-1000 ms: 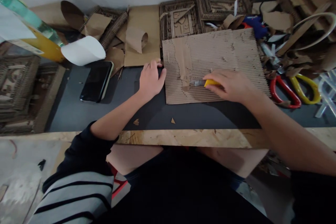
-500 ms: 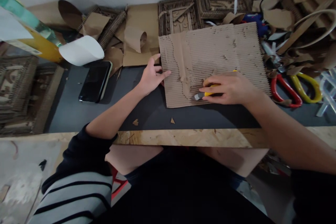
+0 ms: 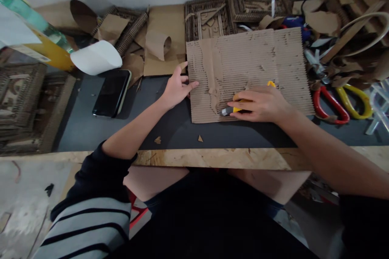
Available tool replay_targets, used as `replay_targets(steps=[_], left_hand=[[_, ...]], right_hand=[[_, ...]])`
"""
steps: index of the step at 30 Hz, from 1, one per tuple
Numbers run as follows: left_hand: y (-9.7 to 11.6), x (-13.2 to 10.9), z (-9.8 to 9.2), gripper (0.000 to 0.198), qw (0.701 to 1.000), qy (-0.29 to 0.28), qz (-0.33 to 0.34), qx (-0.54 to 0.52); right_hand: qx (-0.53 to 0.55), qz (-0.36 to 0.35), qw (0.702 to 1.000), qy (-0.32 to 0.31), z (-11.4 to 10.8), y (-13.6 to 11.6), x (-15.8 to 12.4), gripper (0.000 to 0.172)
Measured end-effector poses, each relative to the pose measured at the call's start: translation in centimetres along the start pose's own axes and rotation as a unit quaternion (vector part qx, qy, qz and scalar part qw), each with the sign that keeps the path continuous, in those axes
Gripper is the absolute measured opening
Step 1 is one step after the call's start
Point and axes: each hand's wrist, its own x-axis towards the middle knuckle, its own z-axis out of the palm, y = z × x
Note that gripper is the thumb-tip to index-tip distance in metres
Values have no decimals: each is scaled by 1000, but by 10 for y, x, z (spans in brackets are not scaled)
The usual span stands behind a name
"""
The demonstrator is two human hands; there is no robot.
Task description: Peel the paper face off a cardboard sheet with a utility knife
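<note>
A sheet of corrugated cardboard [image 3: 243, 60], its ridges bare and a strip of brown paper [image 3: 212, 73] still stuck along its left part, lies in front of me. My right hand [image 3: 258, 103] is closed around a yellow and grey utility knife [image 3: 229, 111]. The knife's tip points left, down at the sheet near its front edge, by the lower end of the paper strip. At the sheet's left edge, my left hand [image 3: 179, 85] grips the cardboard, thumb on top and some fingers hidden beneath or behind the edge.
Left of the sheet lie a black phone [image 3: 112, 93] and a white paper roll [image 3: 96, 57]. Scissors with red [image 3: 330, 105] and yellow handles sit to the right among paper scraps. Woven-edged cardboard trays [image 3: 209, 18] stand along the wall. Small scraps [image 3: 200, 139] lie near the wooden table edge [image 3: 212, 158].
My right hand and the utility knife have shifted slightly left over the cardboard. My left hand keeps its place at the sheet's left edge.
</note>
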Motion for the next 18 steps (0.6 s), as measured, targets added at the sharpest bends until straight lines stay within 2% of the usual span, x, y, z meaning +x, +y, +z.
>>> replay_targets(steps=[6, 18], left_hand=[[-1, -1, 1, 81, 1000, 7, 3, 2], [3, -1, -1, 82, 1000, -3, -4, -13]], right_hand=[[29, -2, 1000, 0, -4, 1, 0, 34], [-30, -12, 999, -11, -4, -8, 5, 40]])
